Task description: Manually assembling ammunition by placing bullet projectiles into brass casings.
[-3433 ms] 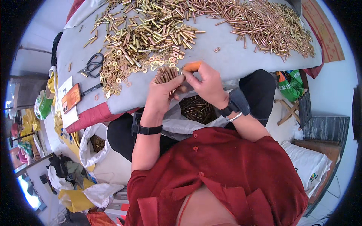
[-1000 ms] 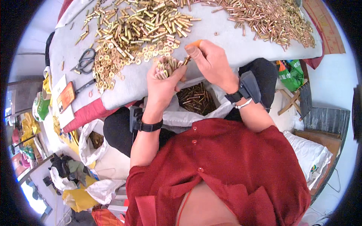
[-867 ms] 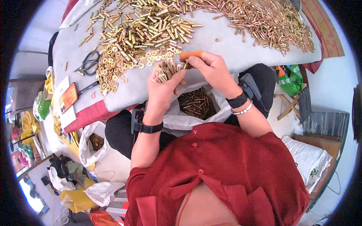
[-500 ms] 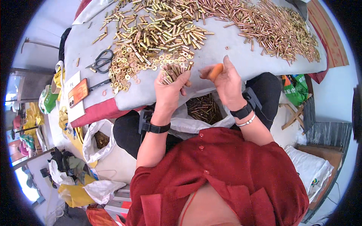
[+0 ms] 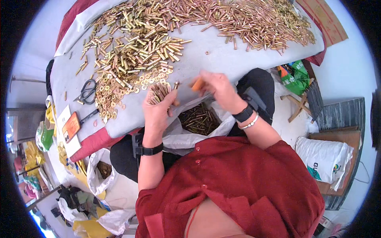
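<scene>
A bunch of slim brass-coloured metal rods [image 5: 158,92] is gripped in my left hand [image 5: 159,112], held over the table's near edge. One rod with a wider, washer-like end [image 5: 176,85] sticks out past the thumb. Just to the right hovers my right hand [image 5: 218,88], apart from the bunch, with an orange finger cover [image 5: 197,83] on one digit. Its fingers are blurred, so whether it holds anything small cannot be made out. Loose washers [image 5: 107,90] lie beyond my left hand, beside a heap of short brass-coloured tubes [image 5: 139,51].
Pinkish metal rods [image 5: 250,23] spread over the table's far right. Scissors [image 5: 87,92] and an orange phone [image 5: 71,127] lie at the left. Between my knees sits a white sack [image 5: 186,141] holding dark metal pieces [image 5: 198,119]. A wooden folding stool [image 5: 298,105] stands at right.
The whole view has shifted, so the table sits further left. My right hand has turned from thumb-up to knuckles-up, staying right of the left hand. The left hand keeps its bunch.
</scene>
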### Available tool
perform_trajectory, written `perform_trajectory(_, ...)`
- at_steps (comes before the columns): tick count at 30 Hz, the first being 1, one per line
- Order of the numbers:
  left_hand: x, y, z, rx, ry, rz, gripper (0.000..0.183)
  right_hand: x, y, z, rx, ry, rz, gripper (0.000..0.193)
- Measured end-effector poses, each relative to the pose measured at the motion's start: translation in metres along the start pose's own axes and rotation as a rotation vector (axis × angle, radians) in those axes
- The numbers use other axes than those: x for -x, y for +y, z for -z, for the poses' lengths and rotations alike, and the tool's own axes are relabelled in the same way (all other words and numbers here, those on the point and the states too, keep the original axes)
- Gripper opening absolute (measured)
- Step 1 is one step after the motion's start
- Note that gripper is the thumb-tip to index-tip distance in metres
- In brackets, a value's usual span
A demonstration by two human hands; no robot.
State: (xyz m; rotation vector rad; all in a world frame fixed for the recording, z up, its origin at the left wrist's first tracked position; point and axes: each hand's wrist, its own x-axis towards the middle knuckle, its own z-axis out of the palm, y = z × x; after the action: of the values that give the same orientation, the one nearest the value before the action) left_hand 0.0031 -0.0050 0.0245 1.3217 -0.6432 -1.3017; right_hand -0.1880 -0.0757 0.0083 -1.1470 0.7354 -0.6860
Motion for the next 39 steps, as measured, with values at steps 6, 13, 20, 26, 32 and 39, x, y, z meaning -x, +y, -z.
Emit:
perform_trajectory(6, 0.008, -0.011, -0.007, -0.242, -0.188, 0.158, 0.018, -0.036, -0.024, 0.091, 1.079, 0.711, 0.278, 0.04)
perform_trajectory(13, 0.001, -0.013, 0.003, -0.115, -0.223, 0.288, 0.017, -0.068, -0.003, 0.122, 1.381, 0.885, 0.084, 0.024)
perform_trajectory(20, -0.005, -0.018, 0.012, 0.342, -0.179, 0.329, 0.016, -0.047, 0.003, 0.117, 1.339, 0.857, 0.135, 0.038)
perform_trajectory(26, -0.004, -0.015, 0.017, 0.389, -0.116, 0.339, 0.017, -0.044, 0.002, 0.095, 1.383, 0.842, 0.115, 0.035)
perform_trajectory(32, -0.003, -0.013, 0.023, 0.425, -0.071, 0.327, 0.019, -0.053, -0.001, 0.053, 1.373, 0.788, 0.409, 0.031)
perform_trajectory(39, -0.005, -0.006, 0.022, 0.41, -0.03, 0.305, 0.018, -0.093, 0.004, 0.011, 1.233, 0.431, 0.568, 0.027)
